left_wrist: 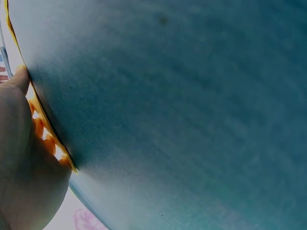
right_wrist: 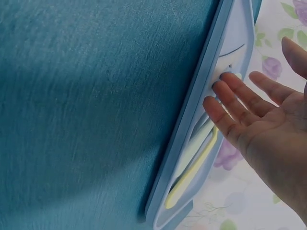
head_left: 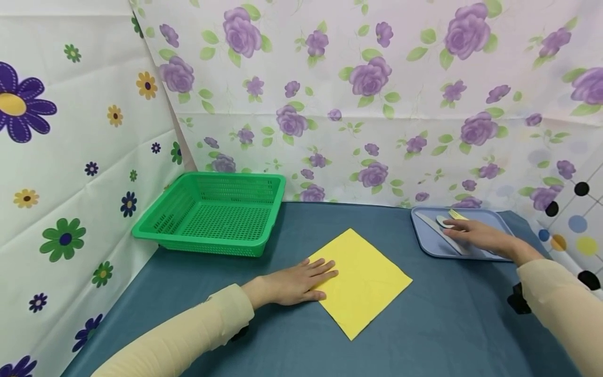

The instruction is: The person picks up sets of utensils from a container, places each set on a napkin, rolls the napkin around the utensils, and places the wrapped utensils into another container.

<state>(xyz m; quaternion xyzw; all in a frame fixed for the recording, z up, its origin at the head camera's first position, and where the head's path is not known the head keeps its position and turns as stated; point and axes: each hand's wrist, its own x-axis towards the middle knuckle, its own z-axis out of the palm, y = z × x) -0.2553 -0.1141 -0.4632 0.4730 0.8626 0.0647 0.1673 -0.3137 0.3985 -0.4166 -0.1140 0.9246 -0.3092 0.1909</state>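
Observation:
A yellow napkin [head_left: 363,283] lies flat on the blue table, turned like a diamond. My left hand [head_left: 297,283] rests on its left corner with the fingers spread. In the left wrist view that hand [left_wrist: 29,158] touches the napkin's thin edge. Over the blue tray [head_left: 426,238] at the right is my right hand [head_left: 485,238], its fingers loosely bent above the cutlery. On the tray lie a pale knife [head_left: 440,232], a spoon [head_left: 442,221] and a yellow fork [head_left: 457,214]. The right wrist view shows the hand [right_wrist: 268,120] holding nothing, its fingertips near the cutlery.
A green perforated basket [head_left: 261,243] stands at the back left of the table [head_left: 424,314]. Flower-patterned cloth [head_left: 325,94] hangs along the back, and another patterned cloth [head_left: 70,173] covers the left side.

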